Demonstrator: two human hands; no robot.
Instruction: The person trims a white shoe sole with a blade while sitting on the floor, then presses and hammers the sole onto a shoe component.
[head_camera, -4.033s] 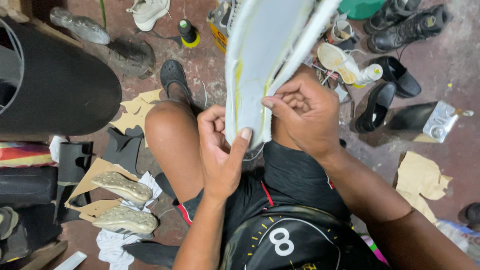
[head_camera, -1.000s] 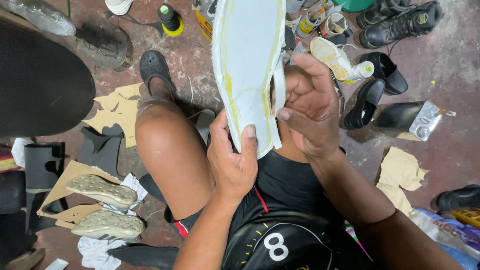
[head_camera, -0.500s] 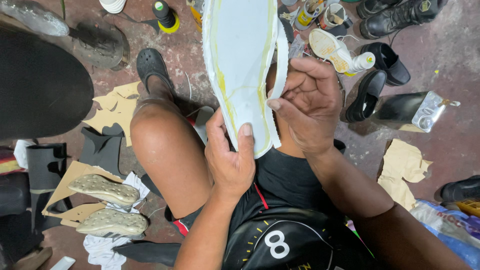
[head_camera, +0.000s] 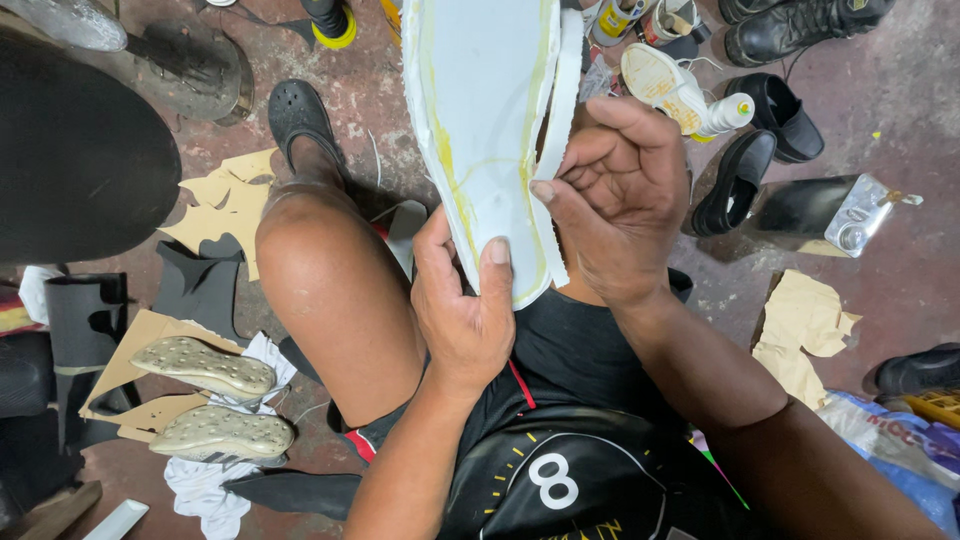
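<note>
Centrally, a white shoe sole is held upright above the person's bare knee, smooth and flat with yellow glue streaks along its rim; the left hand is closed round its rounded lower end, thumb pressed flat on the face, while the right hand pinches a thin white rubber strip that stands partly away from the sole's right edge. Left of the sole and lower, two grey studded outsoles lie on cardboard scraps, right of it black shoes crowd the reddish floor, leaving little open room
</note>
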